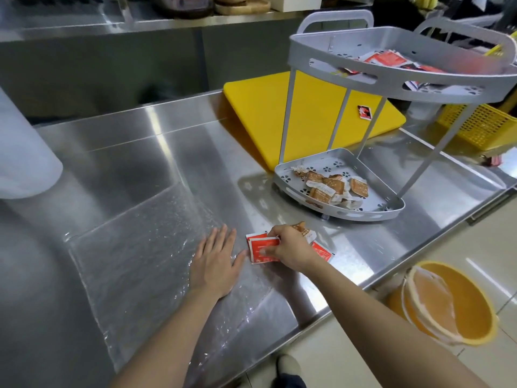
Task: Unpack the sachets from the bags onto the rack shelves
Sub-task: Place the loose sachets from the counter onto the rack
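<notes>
A clear plastic bag point(134, 256) lies flat on the steel counter. My left hand point(215, 264) rests palm down on its right end, fingers spread. My right hand point(291, 247) grips red sachets point(258, 249) on the counter just right of the bag; another red sachet point(321, 250) and a brown sachet point(303, 232) peek from under it. The grey two-tier rack point(344, 63) stands behind. Its lower shelf point(372, 212) holds several brown sachets point(330, 187). Its upper shelf holds red sachets point(387, 60).
A yellow cutting board point(257, 113) lies behind the rack, with one red sachet point(364, 111) on it. A yellow basket point(481, 124) sits at the far right. An orange bin point(464, 301) stands on the floor beside the counter edge. A white container point(25, 152) is at the left.
</notes>
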A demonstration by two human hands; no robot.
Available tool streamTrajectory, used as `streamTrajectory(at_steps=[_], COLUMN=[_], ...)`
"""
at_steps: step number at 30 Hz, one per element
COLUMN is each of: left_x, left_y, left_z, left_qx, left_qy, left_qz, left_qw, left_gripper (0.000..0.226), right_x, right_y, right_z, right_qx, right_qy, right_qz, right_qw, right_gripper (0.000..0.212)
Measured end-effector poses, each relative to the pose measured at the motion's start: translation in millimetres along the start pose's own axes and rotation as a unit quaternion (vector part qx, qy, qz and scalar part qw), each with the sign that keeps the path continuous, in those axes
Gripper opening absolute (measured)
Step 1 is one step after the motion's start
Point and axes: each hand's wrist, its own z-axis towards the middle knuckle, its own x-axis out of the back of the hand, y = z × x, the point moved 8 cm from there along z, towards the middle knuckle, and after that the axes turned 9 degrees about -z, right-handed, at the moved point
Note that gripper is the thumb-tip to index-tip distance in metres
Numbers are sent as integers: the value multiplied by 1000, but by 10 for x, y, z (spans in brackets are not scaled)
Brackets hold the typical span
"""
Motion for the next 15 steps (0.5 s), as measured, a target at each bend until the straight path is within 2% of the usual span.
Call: streamTrajectory(at_steps=[4,7,9,12,15], left_x=[-1,1,10,2,21], left_y=[3,2,-1,-9,-12], left_z=[0,1,-5,-11,5], left_qx=[-8,-7,-9,-9,-9], left_qy=[7,7,12,11,19], left_qz=[-3,-3,-5,-5,-8], left_qw=[1000,1000,1000,1000,1000], left_gripper=[82,81,82,82,79], right_x=[-104,-161,-133,7,237], right_y=[-48,-65,-72,-56,98], right_z=[140,193,170,59,-87], right_qx=[-57,-86,-87,-47,-34], right_qy=[24,8,-11,-32,-44], right_qz=[-87,-76,-39,9,14], right_qw=[994,993,995,998,998], right_gripper=[48,56,49,22,23])
